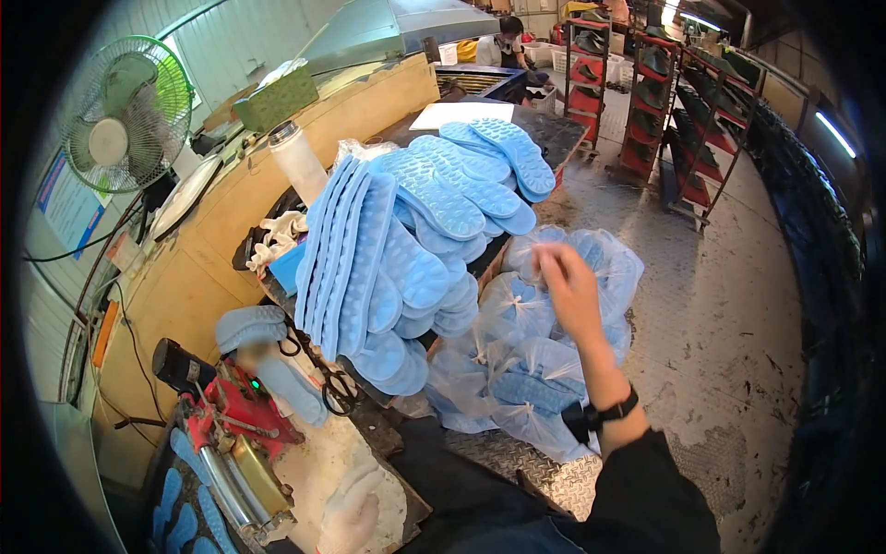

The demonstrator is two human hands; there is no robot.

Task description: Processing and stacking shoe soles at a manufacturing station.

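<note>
My right hand is raised over clear plastic bags of blue insoles, with its fingers curled in and nothing visible in them. A dark band circles that wrist. Low in the view, my left hand is a pale blur over the light worktop, beside a red machine with metal rollers. Its fingers are smeared. A large heap of blue bumpy insoles covers the dark table, with a row standing on edge at its left. More blue insoles lie behind the machine near black-handled scissors.
A fan, a white bottle and a green box stand at the left. Loose insoles lie below the machine. Shoe racks stand on the metal floor at the right. Another person is far back.
</note>
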